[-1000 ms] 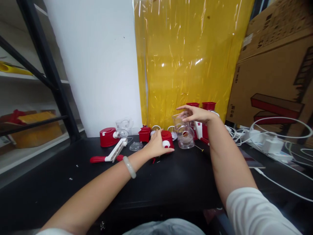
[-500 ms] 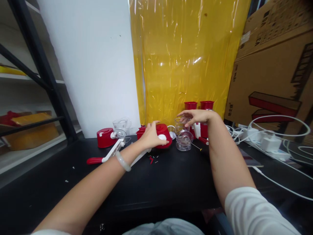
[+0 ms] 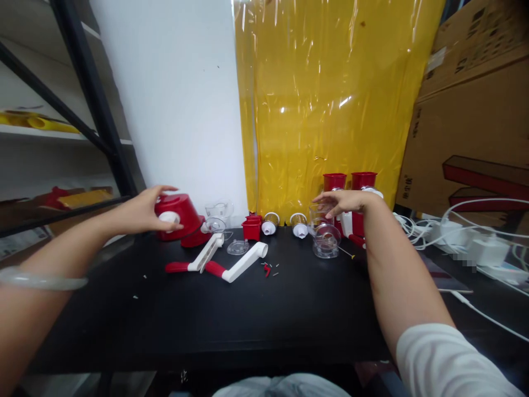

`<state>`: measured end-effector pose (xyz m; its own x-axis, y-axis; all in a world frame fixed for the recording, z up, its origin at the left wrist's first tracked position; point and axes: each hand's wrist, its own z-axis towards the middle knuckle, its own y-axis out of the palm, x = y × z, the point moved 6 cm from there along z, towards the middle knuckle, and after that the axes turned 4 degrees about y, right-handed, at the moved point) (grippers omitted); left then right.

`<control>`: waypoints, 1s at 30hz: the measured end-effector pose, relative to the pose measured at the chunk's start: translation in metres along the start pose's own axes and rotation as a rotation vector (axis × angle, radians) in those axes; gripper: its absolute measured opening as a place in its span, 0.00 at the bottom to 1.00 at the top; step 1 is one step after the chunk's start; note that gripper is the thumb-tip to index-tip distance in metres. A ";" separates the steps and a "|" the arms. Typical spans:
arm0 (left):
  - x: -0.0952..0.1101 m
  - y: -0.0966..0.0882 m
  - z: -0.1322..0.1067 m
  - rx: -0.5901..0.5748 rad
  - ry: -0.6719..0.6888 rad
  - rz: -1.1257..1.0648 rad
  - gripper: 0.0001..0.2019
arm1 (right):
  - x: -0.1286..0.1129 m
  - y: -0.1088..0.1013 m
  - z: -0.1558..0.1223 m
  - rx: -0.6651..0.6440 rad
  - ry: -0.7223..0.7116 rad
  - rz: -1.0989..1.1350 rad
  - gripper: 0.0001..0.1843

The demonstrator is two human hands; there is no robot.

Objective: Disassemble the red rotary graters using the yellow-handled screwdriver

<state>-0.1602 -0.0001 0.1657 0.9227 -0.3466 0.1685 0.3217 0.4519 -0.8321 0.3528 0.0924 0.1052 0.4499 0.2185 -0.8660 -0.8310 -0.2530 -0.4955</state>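
My left hand (image 3: 152, 212) is closed around a red plastic base (image 3: 187, 215) with a white round knob, at the left of the table. Behind and partly under it sits a second red base (image 3: 196, 238), next to a clear plastic hopper (image 3: 219, 215). My right hand (image 3: 341, 203) has its fingers bent around the top of a clear plastic housing (image 3: 325, 242), which stands on the table. Between the hands lie two white crank handles with red grips, one nearer me (image 3: 243, 264) and one further left (image 3: 206, 253).
Two drum graters (image 3: 270, 223) and small red boxes (image 3: 251, 227) stand at the back. A clear lid (image 3: 238, 247) and small red and metal bits (image 3: 268, 270) lie mid-table. Red-topped parts (image 3: 363, 179), white cables (image 3: 413, 226) and a carton (image 3: 467, 127) are at right.
My left hand has carried the red base from mid-table to the far left, uncovering the handle, lid and drum graters. My right hand stays at the clear housing. The view has shifted slightly.
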 end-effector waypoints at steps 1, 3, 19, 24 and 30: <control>-0.018 0.007 -0.008 -0.044 -0.013 0.014 0.41 | 0.002 0.000 0.001 -0.010 0.009 -0.027 0.34; -0.049 0.024 -0.020 -0.154 -0.074 0.022 0.43 | 0.005 0.001 0.005 -0.051 0.018 -0.096 0.36; -0.055 0.063 -0.021 -0.418 -0.058 0.058 0.51 | -0.014 -0.007 -0.012 -0.063 0.034 -0.607 0.44; -0.057 0.070 -0.018 -0.455 -0.066 0.067 0.51 | -0.008 -0.007 -0.006 -0.055 0.061 -0.561 0.44; -0.053 0.071 -0.016 -0.468 -0.049 0.082 0.51 | -0.007 -0.003 -0.004 -0.071 0.048 -0.537 0.44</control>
<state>-0.1892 0.0370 0.0891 0.9538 -0.2806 0.1077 0.1275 0.0534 -0.9904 0.3534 0.0884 0.1130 0.8206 0.2921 -0.4912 -0.4568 -0.1813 -0.8709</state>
